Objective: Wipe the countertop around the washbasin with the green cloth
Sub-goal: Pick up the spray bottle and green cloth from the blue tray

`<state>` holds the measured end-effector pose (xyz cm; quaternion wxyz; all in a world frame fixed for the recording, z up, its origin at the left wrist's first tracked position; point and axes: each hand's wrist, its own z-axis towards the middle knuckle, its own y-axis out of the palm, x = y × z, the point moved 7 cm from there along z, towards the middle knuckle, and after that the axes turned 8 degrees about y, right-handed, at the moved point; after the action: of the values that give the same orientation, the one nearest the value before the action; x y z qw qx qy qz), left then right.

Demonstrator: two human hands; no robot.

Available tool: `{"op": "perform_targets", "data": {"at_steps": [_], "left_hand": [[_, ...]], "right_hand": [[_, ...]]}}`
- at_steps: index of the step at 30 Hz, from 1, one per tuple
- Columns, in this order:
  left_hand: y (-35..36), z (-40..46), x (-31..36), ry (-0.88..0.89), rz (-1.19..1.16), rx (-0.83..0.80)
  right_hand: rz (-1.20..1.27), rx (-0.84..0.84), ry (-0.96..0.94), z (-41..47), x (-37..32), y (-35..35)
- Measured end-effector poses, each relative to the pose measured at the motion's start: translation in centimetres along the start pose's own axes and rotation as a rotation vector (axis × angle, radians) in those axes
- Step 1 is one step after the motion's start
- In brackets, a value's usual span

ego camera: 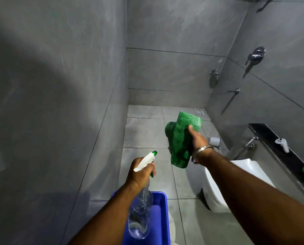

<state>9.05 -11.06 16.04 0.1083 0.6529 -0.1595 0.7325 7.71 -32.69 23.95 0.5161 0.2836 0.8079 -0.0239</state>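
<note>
Your right hand (198, 138) pinches the fuzzy green cloth (180, 138), which hangs in soft folds above the grey floor tiles (144, 131). Your left hand (141, 175) wraps the clear plastic spray bottle (140, 209) over a glossy blue tub (161, 218).

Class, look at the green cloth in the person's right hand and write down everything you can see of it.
The green cloth is a bright green, fuzzy fabric, like microfibre. It hangs in the air, loosely folded and bunched, with its upper part above the right hand and a longer flap drooping below the wrist. The hand's grip pinches it near the top; nothing else touches it. It hangs above the grey tiled floor, ahead of the white toilet. It looks dry, though that is hard to judge.
</note>
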Motion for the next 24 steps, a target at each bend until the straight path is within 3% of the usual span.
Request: {"op": "perform_targets", "data": {"at_steps": [7,10,13,24], "left_hand": [[-0.1,-3.4,-4.9,0.009,0.040,0.045],[-0.9,-5.0,-7.2,-0.082,0.044,0.160],[-1.4,-5.6,-8.7,-0.060,0.035,0.232],[-1.7,-8.0,-14.1,-0.044,0.036,0.287]], "right_hand": [[-0.017,-0.058,0.099,0.4,3.0,-1.2],[-0.015,-0.075,0.149,0.3,5.5,-1.7],[0.009,-0.098,0.219,0.3,8.8,-2.1],[0.113,-0.158,0.381,0.2,16.4,-2.9]]}}
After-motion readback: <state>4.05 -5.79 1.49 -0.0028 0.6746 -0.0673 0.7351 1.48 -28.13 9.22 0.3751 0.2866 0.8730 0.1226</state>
